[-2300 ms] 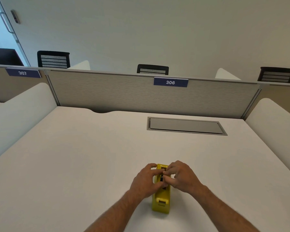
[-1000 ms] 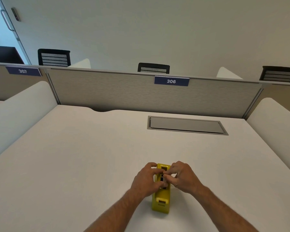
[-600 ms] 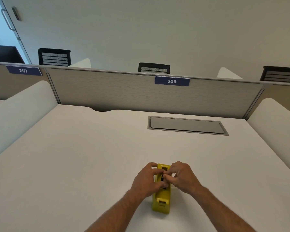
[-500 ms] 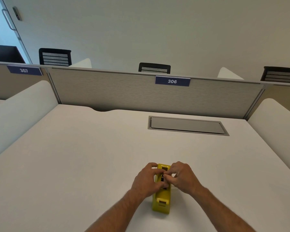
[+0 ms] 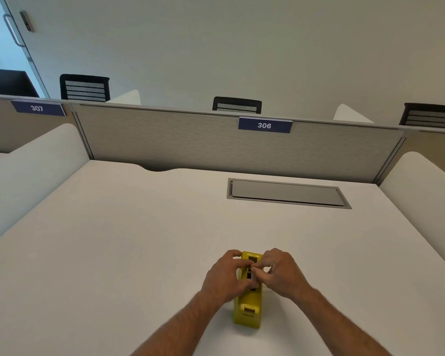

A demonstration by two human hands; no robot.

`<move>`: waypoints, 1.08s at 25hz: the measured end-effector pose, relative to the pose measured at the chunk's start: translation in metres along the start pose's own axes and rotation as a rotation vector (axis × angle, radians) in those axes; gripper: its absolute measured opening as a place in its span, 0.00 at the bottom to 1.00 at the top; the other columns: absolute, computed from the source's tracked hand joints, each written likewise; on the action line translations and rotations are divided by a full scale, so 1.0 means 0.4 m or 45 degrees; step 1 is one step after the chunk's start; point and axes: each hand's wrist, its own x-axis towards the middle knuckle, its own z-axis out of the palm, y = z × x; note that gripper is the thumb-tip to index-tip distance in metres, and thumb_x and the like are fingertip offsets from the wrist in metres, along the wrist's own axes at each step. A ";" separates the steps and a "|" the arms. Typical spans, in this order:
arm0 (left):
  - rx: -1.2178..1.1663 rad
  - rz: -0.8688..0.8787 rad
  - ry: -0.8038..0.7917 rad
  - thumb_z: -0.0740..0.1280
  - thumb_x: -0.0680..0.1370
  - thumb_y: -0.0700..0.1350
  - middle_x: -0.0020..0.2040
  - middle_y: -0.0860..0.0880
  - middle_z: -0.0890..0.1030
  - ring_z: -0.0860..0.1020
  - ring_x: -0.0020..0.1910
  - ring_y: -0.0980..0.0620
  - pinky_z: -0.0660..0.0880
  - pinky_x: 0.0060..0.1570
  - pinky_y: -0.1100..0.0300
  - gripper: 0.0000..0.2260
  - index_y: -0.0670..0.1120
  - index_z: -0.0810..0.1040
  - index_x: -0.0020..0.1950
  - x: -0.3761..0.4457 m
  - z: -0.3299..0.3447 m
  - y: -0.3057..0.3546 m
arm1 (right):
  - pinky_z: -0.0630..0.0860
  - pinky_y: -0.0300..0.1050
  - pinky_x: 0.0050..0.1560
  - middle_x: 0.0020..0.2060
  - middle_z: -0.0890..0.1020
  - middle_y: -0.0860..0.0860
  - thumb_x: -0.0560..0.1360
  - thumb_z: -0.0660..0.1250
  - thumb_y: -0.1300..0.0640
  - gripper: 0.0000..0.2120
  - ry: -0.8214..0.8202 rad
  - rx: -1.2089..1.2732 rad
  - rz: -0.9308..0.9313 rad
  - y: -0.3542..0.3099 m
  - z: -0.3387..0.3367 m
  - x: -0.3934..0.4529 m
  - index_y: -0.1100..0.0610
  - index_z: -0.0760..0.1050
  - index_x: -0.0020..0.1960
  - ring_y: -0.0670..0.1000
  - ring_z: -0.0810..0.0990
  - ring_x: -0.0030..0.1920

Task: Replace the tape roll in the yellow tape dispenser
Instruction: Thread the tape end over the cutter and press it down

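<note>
Dispenser: yellow tape dispenser [image 5: 247,308] is standing on your tabletop [image 5: 113,240].
Left hand [image 5: 225,277]: your fingers are gripping its side.
Right hand [image 5: 280,274]: your fingers are pinching at its top; what they hold, I cannot tell.

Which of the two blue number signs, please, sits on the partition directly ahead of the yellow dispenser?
The sign reading 306; the 307 sign sits far off to the left.

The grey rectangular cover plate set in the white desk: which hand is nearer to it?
Right. The right hand lies below the grey rectangular cover plate, toward its left end; the left hand lies further left.
</note>
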 end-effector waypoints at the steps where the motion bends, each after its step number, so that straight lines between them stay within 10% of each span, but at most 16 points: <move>1: 0.003 0.007 0.004 0.71 0.68 0.65 0.72 0.58 0.68 0.71 0.66 0.55 0.72 0.58 0.57 0.26 0.62 0.76 0.65 0.000 -0.001 -0.001 | 0.76 0.44 0.39 0.34 0.83 0.43 0.70 0.72 0.49 0.04 0.005 0.015 0.009 0.002 -0.001 -0.001 0.45 0.86 0.43 0.45 0.76 0.41; 27: 0.003 -0.004 0.005 0.72 0.67 0.65 0.72 0.57 0.68 0.71 0.66 0.54 0.71 0.57 0.58 0.27 0.63 0.76 0.65 0.005 0.005 -0.004 | 0.76 0.44 0.39 0.34 0.81 0.40 0.72 0.71 0.51 0.04 -0.021 0.007 -0.020 0.012 -0.001 0.003 0.47 0.85 0.43 0.45 0.76 0.42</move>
